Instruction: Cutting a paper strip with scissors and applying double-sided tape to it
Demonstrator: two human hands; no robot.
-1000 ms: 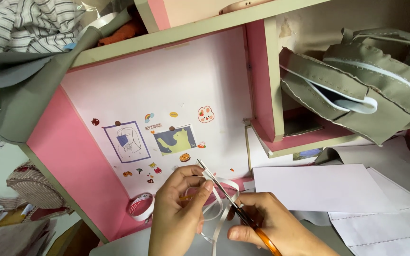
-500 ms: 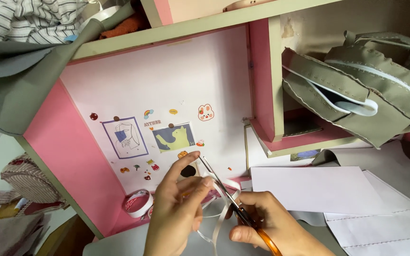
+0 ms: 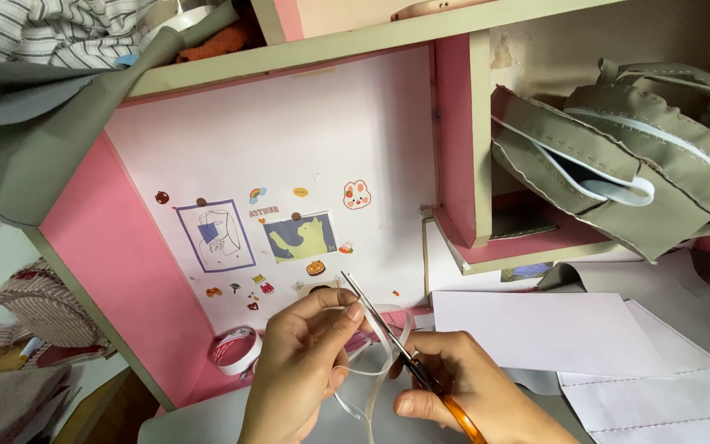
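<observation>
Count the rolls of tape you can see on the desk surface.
1: a tape roll lies on the desk by the pink side panel, just beside the left hand. Others may be hidden behind the hands.

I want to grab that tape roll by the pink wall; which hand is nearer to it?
Left. The left hand pinches white ribbon just right of the tape roll; the right hand, holding scissors, is farther right.

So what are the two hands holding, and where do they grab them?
The left hand pinches a thin white ribbon near its top with its fingertips. The right hand holds scissors by their orange handles.
</observation>
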